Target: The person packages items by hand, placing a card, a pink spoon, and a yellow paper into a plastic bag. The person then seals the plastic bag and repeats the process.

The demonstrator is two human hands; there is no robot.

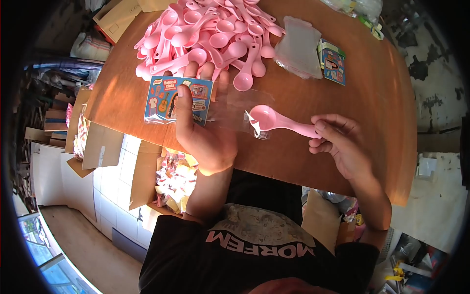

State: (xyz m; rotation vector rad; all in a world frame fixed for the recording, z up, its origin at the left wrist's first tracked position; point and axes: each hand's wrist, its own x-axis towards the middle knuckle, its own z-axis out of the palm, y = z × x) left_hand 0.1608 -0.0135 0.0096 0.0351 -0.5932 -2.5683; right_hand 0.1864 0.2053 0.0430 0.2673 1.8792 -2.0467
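My left hand [208, 144] holds a clear plastic bag [232, 105] with a blue printed card [160, 101] inside, the thumb pressed across the card and the fingers behind it. The bag's mouth end stretches out to the right. In my right hand [345, 149], thumb and fingers pinch the handle end of a pink measuring spoon [290, 125]. The spoon's bowl points left, right at the mouth of the bag, and a crumpled bit of film shows at its edge. Just beyond my left fingertips lies a big heap of pink spoons [205, 36] on the brown table [313, 161].
To the right of the heap lie a stack of clear bags [299, 46] and more printed cards [334, 67]. An open cardboard box [147, 169] with filled packets [176, 179] stands below the table's left side. Another box [320, 215] is below its front edge.
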